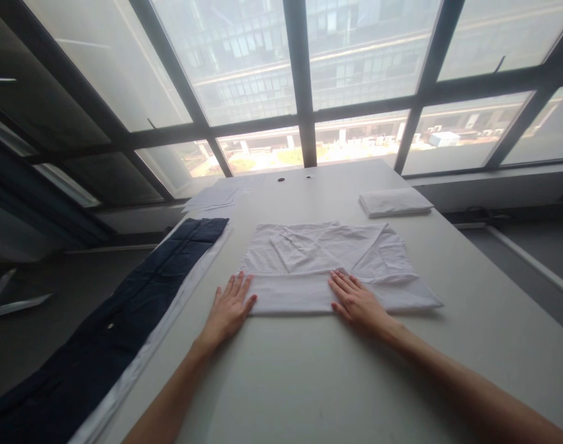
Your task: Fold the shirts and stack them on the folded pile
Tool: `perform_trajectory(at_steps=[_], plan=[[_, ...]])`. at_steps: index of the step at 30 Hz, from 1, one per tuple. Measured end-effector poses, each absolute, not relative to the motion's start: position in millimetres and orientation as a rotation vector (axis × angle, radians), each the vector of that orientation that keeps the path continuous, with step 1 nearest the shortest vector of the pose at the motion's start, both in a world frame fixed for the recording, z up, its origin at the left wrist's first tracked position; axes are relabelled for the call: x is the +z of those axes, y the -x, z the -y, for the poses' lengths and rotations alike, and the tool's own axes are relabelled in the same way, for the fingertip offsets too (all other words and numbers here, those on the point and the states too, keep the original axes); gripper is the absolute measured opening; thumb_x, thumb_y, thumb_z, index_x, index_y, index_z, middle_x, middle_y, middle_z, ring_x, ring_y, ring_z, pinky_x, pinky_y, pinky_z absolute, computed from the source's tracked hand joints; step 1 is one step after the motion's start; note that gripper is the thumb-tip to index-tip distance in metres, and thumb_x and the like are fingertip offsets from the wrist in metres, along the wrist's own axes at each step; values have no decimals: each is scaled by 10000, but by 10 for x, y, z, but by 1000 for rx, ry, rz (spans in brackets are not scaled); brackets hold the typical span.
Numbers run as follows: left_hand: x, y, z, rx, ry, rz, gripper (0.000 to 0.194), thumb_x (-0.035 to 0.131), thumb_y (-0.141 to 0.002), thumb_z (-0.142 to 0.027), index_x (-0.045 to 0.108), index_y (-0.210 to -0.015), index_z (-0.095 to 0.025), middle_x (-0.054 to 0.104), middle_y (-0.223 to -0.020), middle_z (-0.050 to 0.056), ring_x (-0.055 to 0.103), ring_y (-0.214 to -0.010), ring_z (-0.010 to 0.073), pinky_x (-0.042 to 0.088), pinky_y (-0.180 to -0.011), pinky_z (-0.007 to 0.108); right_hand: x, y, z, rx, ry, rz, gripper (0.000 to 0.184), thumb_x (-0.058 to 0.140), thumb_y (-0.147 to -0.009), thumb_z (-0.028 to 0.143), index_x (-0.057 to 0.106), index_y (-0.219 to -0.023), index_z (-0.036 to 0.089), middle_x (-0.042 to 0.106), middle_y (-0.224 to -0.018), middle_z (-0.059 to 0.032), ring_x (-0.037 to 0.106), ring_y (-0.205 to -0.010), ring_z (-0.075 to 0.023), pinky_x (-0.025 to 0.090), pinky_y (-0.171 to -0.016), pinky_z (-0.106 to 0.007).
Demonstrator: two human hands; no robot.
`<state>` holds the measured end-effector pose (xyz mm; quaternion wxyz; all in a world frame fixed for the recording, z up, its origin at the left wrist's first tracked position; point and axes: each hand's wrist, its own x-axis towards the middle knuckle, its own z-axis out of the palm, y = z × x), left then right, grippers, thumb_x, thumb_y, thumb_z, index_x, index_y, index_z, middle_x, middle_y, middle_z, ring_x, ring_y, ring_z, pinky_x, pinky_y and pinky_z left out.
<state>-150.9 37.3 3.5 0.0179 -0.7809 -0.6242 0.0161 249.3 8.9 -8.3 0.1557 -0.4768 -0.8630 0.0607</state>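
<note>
A white garment (304, 293), partly folded, lies across the middle of the table. Its near part is turned over into a flat band, and looser cloth with creases and slanting folds shows behind it. My left hand (229, 308) rests flat at the band's left end, fingers stretched out and touching the cloth. Farther right, my right hand (355, 299) lies palm down on the same band, its fingers extended. To the right of that hand, a corner of the cloth sticks out past the band. Neither hand grips anything.
Dark navy trousers (137, 296) lie over white cloth along the table's left edge. White sheets (216, 196) are spread at the back left. A folded white cloth (396, 202) sits at the back right of the white table (281, 382). Windows stand behind.
</note>
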Motion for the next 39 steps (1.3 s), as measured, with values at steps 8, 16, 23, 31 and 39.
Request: perform_trajectory(at_steps=[8, 16, 23, 31, 39], plan=[[-6, 1594, -422, 82, 2413, 2010, 734, 202, -1012, -647, 163, -1614, -228, 168, -1662, 109, 152, -1532, 350, 219, -1156, 660, -76, -2489, -92, 175, 1388, 2471, 598, 415, -1003, 410, 397, -1539, 145, 313, -1625, -108, 258, -1515, -260, 262, -1228, -472], [24, 1617, -375, -69, 2310, 2054, 754, 179, -1029, -582, 232, -1594, -86, 245, -1636, 182, 200, -1523, 346, 210, -1179, 634, -66, -2497, -90, 193, 1380, 2471, 598, 420, -1002, 405, 394, -1542, 149, 314, -1625, -109, 264, -1512, -260, 269, -1224, -477], [206, 1014, -161, -310, 2678, 1546, 602, 308, -1053, -489, 276, -1595, -230, 262, -1651, 82, 168, -1539, 264, 237, -1223, 500, -80, -2508, -99, 190, 1364, 2469, 603, 428, -1000, 410, 384, -1548, 160, 313, -1625, -112, 259, -1514, -262, 271, -1224, -478], [51, 962, -183, -55, 2871, 1390, 605, 355, -1032, -567, 226, -1590, -369, 184, -1671, 20, 122, -1544, 304, 206, -1210, 563, -44, -2494, -91, 243, 1365, 2444, 596, 465, -990, 382, 405, -1536, 151, 320, -1622, -116, 261, -1513, -265, 262, -1230, -485], [31, 973, -190, -78, 2852, 1376, 599, 360, -1033, -561, 229, -1588, -377, 196, -1670, 19, 168, -1537, 295, 216, -1211, 538, 222, -2761, -62, 1014, 1096, 1844, 521, 289, -1052, 471, 554, -1433, 234, 544, -1480, -113, 474, -1400, -256, 415, -1128, -493]])
